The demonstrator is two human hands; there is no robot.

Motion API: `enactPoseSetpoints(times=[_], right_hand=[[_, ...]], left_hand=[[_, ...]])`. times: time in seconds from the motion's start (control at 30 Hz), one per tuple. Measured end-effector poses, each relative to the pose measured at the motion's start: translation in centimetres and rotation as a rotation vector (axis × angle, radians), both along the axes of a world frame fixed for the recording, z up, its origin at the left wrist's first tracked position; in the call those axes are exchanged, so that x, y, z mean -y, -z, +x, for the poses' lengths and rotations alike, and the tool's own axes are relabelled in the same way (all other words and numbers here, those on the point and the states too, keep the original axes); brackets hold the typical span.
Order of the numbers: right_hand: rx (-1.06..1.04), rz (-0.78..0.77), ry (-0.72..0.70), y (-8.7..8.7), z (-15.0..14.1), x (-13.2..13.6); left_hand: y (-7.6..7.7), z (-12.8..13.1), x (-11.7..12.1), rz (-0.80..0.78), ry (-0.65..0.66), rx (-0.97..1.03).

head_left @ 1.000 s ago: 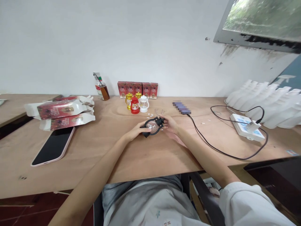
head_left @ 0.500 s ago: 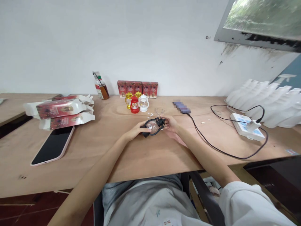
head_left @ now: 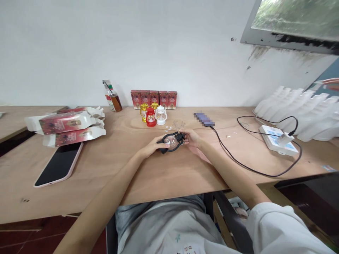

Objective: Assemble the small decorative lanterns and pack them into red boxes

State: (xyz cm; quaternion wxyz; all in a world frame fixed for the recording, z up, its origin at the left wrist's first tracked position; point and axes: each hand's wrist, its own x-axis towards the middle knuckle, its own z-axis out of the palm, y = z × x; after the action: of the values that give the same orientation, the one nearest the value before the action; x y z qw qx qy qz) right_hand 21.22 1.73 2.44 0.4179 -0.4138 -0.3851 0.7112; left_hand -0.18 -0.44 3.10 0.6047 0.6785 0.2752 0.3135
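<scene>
A small black lantern (head_left: pixel 172 142) with a clear globe lies tilted on its side between my hands, just over the table. My left hand (head_left: pixel 153 146) grips its base, the thumb resting against the globe. At the other end, the fingers of my right hand (head_left: pixel 192 138) close on the lantern's top; their tips are partly hidden. Beyond my hands lie small white pieces (head_left: pixel 168 128) and thin wire bits (head_left: pixel 179 124). Further back stand a red lantern (head_left: pixel 151 118), a white lantern (head_left: pixel 160 115) and two gold ones, the nearer gold lantern (head_left: pixel 143 113) at the left.
Red printed boxes (head_left: pixel 149 100) line the wall beside a bottle (head_left: pixel 113 100). Opened cartons (head_left: pixel 71 127) and a phone (head_left: pixel 59 164) lie left. A blurred-out device (head_left: pixel 204 119) trails a black cable (head_left: pixel 233 158) near a power strip (head_left: pixel 278 140) and white bottles (head_left: pixel 304 114).
My hands and the black lantern stay almost still. The view has shifted slightly, and something orange-pink now shows at the far right edge above the white bottles.
</scene>
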Motion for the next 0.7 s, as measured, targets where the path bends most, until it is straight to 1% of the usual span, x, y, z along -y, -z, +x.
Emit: enactPoseSetpoints(times=[0.17,0.37,0.53,0.6,0.7], right_hand=[[0.035,0.04,-0.027,0.2,0.26,-0.15],[0.047,0.056,-0.064,0.66,0.49,-0.55],[0.046,0.091,-0.065,0.91,0.48,-0.81],[0.061,0.119,-0.081,0.88,0.51,-0.73],[0.107,0.219,-0.067,0.71,0.57,-0.37]], left_hand=[[-0.07,-0.05,0.1,0.015,-0.005,-0.016],[0.46,-0.16,-0.18,0.025,0.008,0.013],[0.75,-0.17,-0.41,0.031,-0.002,0.033],[0.77,-0.1,-0.39,0.027,-0.009,0.033],[0.74,0.06,-0.28,0.004,-0.027,0.036]])
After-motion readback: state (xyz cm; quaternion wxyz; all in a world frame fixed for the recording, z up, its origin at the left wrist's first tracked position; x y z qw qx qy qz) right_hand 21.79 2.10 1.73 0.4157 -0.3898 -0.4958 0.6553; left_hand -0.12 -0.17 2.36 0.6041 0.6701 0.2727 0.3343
